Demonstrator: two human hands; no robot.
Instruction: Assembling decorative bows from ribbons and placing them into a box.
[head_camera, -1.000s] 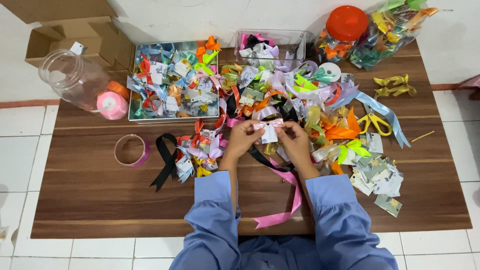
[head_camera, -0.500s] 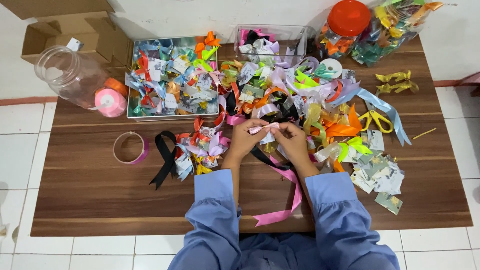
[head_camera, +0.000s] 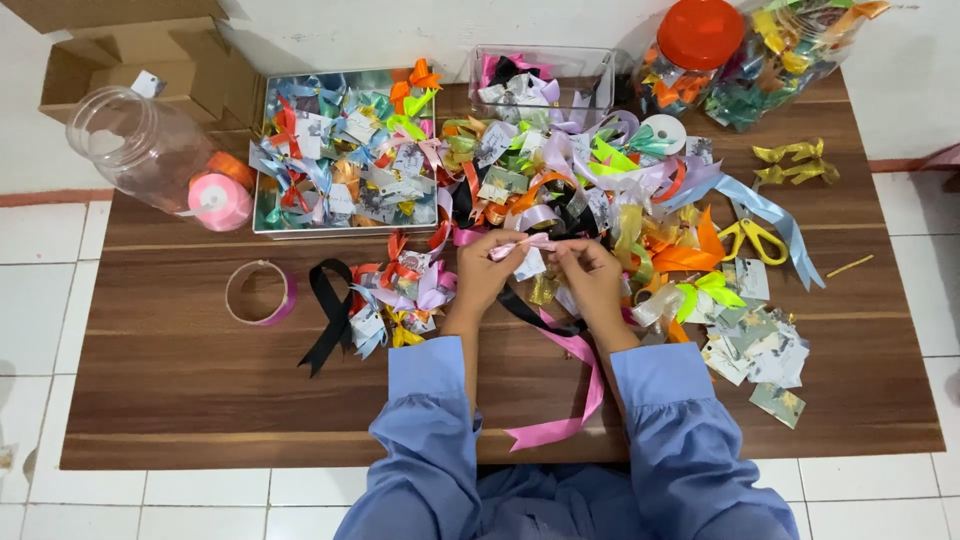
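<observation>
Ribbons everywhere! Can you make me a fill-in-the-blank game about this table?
1. Both hands, left hand and right hand, pinch a small ribbon bow coloured ____.
2. The scissors have ____ handles.
3. The jar at the back has a lid coloured ____.
4. The loose ribbon beside the tape roll is ____.

Missing words: pink; yellow; orange; black
</observation>
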